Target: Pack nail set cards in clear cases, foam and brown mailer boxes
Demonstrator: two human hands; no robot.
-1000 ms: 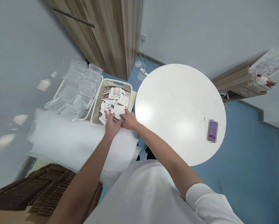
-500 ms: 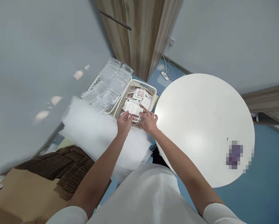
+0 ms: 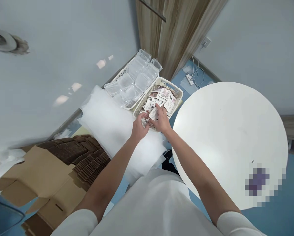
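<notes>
A cream perforated basket [image 3: 178,92] holds a heap of small printed cards [image 3: 165,94], some with reddish and pink items on them. My left hand [image 3: 140,127] is at the basket's near edge, its fingers curled around some cards. My right hand [image 3: 162,121] reaches over the near part of the heap, with its fingers bent around a white card [image 3: 153,113]. The fingertips of both hands are close together, and parts of the cards there are hidden.
Beside it, another basket [image 3: 129,107] holds clear plastic boxes [image 3: 142,81]. White foam sheets [image 3: 112,121] lie nearer. A round white table [image 3: 225,131] is at the right, cardboard [image 3: 38,170] at the lower left, a power strip [image 3: 189,79] by the cabinet [image 3: 171,29].
The view has shifted, so the baskets and table appear farther right. My right hand has moved further over the cards, and my left fingers have curled more.
</notes>
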